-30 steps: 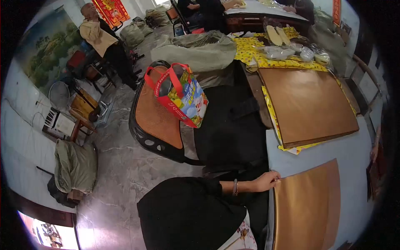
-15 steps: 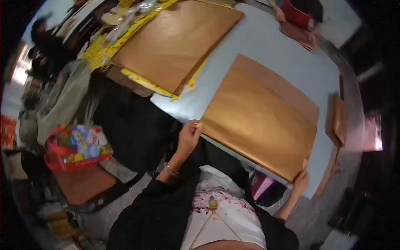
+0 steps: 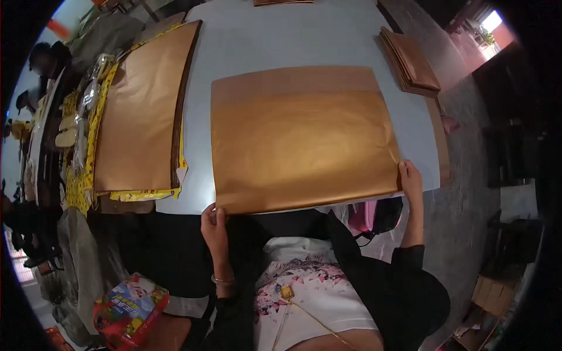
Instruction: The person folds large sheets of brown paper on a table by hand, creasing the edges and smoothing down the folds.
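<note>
A large golden-brown paper sheet lies on the pale table in front of me. It looks folded, with a duller brown strip along its far edge. At the sheet's near left corner, my left hand pinches the edge between thumb and fingers. My right hand grips the near right corner, where the paper creases slightly. The fingertips under the paper are partly hidden.
A stack of brown sheets on yellow wrapping occupies the table's left side. Folded brown pieces lie at the far right. A red bag sits low on the left, and a pink-and-black bag shows beneath the near edge.
The view has turned, so the sheet now lies nearly square to me. Both hands stay at its near corners. The co-worker's hands at the far side are out of view.
</note>
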Available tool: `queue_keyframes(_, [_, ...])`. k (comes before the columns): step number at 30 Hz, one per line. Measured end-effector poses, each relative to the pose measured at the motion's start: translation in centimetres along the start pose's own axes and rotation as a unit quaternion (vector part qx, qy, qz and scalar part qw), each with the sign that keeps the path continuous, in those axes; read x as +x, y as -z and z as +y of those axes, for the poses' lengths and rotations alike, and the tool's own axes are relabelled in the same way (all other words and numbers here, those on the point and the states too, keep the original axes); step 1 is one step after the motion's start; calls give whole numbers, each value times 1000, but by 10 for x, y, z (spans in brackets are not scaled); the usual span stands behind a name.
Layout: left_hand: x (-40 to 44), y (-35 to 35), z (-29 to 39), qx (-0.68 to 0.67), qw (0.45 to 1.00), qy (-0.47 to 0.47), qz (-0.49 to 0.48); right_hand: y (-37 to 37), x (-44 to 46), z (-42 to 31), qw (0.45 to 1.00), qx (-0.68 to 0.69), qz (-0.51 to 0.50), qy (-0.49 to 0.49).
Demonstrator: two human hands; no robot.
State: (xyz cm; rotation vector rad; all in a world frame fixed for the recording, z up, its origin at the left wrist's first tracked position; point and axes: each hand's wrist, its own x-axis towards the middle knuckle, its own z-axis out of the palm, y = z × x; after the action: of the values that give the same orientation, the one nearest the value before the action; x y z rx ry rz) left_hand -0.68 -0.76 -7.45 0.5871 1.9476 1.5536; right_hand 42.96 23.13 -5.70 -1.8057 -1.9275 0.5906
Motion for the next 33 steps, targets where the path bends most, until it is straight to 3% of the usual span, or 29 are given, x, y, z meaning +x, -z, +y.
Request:
queue_keyframes(1, [1, 1, 2, -30, 999, 21, -2, 3, 0, -5, 1000, -6, -11, 13])
queue_keyframes(2, [1, 1, 5, -27, 999, 20, -11, 4, 4, -4, 994, -64, -60, -65])
queue_keyframes(3, [1, -2, 14, -14, 1000, 15, 6, 2, 5, -1, 994, -61, -56, -73])
queue_keyframes(5, [2, -6, 20, 0, 1000, 6, 16, -2, 4, 0, 1000, 2, -24, -1])
queue_keyframes(13, [11, 13, 6, 46, 998, 20, -32, 1, 3, -12, 1000, -24, -7, -15])
queue_keyframes(20, [5, 4, 7, 73, 997, 1, 15, -4, 5, -8, 998, 34, 16, -41])
queue_keyframes(24, [5, 2, 6, 81, 996, -3, 20, -3, 6, 7, 998, 15, -16, -61])
queue_keyframes(26, [4, 1, 8, 77, 997, -15, 16, 2, 4, 12, 986, 79, -79, -125])
queue_keyframes(28, [6, 2, 0, 72, 997, -16, 25, -5, 1, 20, 984, 143, -58, -85])
queue_keyframes(30, [5, 2, 2, 93, 995, -14, 30, 1, 0, 13, 990, 29, -91, -101])
queue_keyframes(33, [4, 2, 5, 95, 995, -16, 29, -5, 0, 15, 992, 74, -73, -77])
